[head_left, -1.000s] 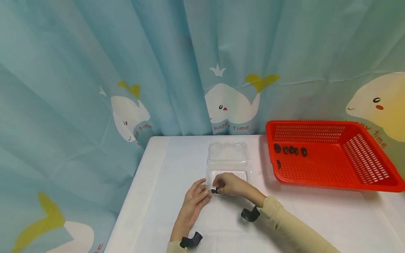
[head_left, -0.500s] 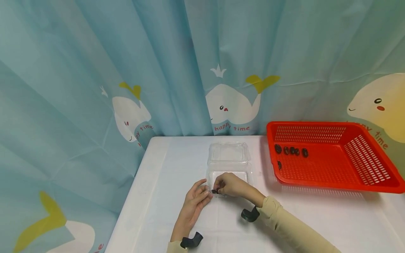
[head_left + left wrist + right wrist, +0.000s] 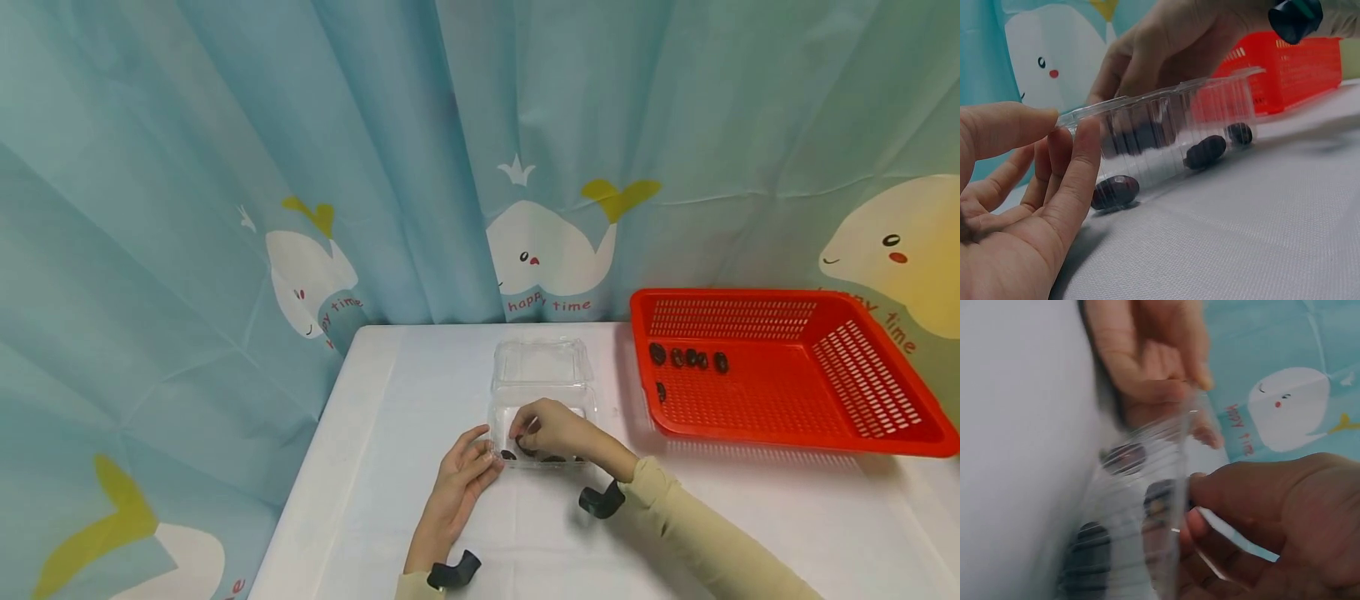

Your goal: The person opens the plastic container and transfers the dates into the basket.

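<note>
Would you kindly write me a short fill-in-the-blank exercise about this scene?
The right hand reaches into the clear container, whose lid is ____.
Dark oval pieces lie in the container and in the basket, which is colored ____.
Red lettering on the curtain reads "____ time".

Missing words: open; red; happy.

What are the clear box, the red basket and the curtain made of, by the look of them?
Clear box: probably thin, glossy plastic, being see-through with ribbed walls and glints.
Red basket: likely moulded plastic with a slight sheen, judging by its even colour and slotted walls.
Curtain: perhaps thin, smooth cloth or plastic sheeting; its folds and creases fit either.
</note>
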A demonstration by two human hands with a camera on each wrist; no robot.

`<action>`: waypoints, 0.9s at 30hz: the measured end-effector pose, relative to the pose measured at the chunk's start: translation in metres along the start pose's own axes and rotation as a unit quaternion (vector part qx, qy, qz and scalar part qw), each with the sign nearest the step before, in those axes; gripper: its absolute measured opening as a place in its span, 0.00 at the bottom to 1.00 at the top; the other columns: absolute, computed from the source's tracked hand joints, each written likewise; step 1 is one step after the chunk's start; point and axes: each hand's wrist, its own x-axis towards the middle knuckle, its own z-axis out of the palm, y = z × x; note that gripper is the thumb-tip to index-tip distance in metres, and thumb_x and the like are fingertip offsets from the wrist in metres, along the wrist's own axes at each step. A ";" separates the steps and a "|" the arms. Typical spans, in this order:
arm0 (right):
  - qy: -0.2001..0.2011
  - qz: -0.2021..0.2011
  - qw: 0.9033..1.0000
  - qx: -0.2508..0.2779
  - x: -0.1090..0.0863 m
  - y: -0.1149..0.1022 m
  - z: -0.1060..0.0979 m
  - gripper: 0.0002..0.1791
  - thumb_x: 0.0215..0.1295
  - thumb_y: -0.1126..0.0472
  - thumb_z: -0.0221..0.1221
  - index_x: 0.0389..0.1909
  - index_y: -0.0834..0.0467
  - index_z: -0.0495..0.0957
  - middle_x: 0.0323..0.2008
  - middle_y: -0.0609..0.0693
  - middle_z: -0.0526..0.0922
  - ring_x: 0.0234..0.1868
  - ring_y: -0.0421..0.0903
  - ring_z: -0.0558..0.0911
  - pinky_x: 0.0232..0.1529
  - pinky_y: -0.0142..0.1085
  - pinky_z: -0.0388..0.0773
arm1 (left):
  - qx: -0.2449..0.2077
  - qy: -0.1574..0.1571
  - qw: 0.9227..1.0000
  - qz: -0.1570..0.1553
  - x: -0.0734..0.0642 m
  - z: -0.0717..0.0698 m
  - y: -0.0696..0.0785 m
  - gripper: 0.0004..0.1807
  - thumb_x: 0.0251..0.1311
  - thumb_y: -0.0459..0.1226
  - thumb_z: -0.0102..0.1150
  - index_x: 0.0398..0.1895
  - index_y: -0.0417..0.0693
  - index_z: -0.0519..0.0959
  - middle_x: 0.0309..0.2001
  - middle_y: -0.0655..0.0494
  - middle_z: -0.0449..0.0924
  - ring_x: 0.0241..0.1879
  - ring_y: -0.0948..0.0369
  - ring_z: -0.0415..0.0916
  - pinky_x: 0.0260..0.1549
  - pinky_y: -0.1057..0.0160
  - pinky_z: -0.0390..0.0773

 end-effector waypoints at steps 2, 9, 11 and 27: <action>0.004 -0.005 0.999 0.032 0.000 0.001 -0.004 0.07 0.63 0.71 0.62 0.39 0.62 0.86 0.36 0.52 0.88 0.35 0.41 0.82 0.35 0.31 0.81 | -0.001 0.002 1.000 0.001 0.001 0.000 0.000 0.33 0.74 0.28 0.53 0.79 0.40 0.56 0.51 0.58 0.73 0.49 0.65 0.79 0.61 0.66 0.83; 0.043 0.020 0.985 0.167 -0.002 0.003 -0.015 0.15 0.67 0.67 0.59 0.52 0.67 0.83 0.47 0.58 0.88 0.39 0.43 0.86 0.48 0.38 0.88 | 0.004 0.014 1.000 0.000 0.002 0.000 0.000 0.32 0.74 0.28 0.54 0.78 0.40 0.58 0.50 0.58 0.74 0.48 0.64 0.80 0.59 0.66 0.84; 0.051 0.032 0.974 0.217 -0.003 0.004 -0.019 0.17 0.69 0.66 0.59 0.55 0.69 0.81 0.49 0.57 0.87 0.41 0.43 0.85 0.53 0.42 0.88 | 0.002 0.014 1.000 -0.001 0.002 0.000 0.000 0.32 0.74 0.28 0.54 0.78 0.40 0.57 0.50 0.58 0.74 0.48 0.64 0.80 0.58 0.66 0.84; 0.100 0.025 0.882 0.459 -0.025 -0.008 -0.076 0.10 0.75 0.68 0.57 0.52 0.58 0.82 0.44 0.45 0.83 0.44 0.40 0.83 0.54 0.33 0.87 | 0.009 0.013 1.000 0.003 0.002 -0.002 -0.001 0.33 0.74 0.28 0.55 0.78 0.39 0.57 0.52 0.56 0.74 0.48 0.65 0.79 0.58 0.68 0.84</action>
